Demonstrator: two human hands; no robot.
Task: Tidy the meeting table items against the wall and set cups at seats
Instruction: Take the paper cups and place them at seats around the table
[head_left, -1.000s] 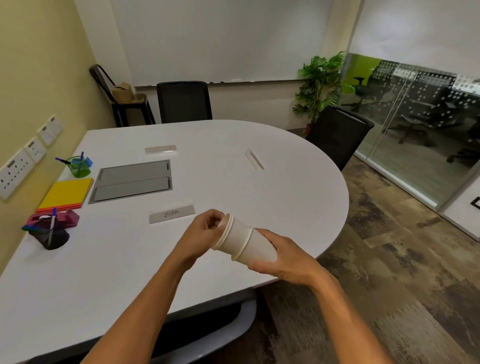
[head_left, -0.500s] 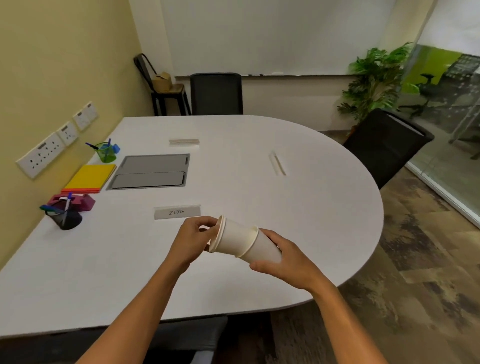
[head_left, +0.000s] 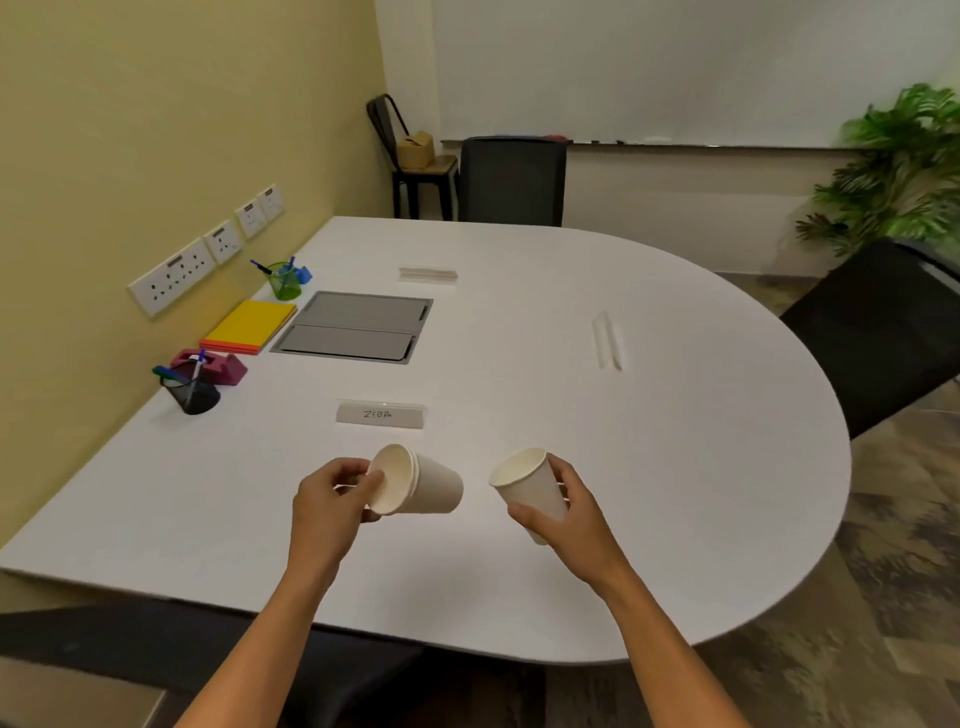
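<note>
My left hand (head_left: 332, 499) grips the rim of a small stack of white paper cups (head_left: 421, 486), held on its side above the white table (head_left: 649, 415). A single white paper cup (head_left: 530, 491) sits tilted in my right hand (head_left: 574, 512), a short gap to the right of the stack. Beyond the cups, a name card (head_left: 381, 415) stands facing me. Against the yellow wall lie a black pen holder (head_left: 191, 391), a magenta tape dispenser (head_left: 221, 366), a yellow notepad stack (head_left: 249, 326) and a green pen cup (head_left: 284, 282).
A grey cable hatch (head_left: 356, 326) is set into the table. Two more name cards stand farther off, one at the far side (head_left: 427, 274) and one at the right (head_left: 607, 340). Black chairs stand at the far end (head_left: 511, 179) and right (head_left: 878, 332). A plant (head_left: 898, 176) fills the corner.
The nested cups have been pulled apart: my right hand drew one cup off to the right while my left kept the rest. The view has shifted left toward the wall.
</note>
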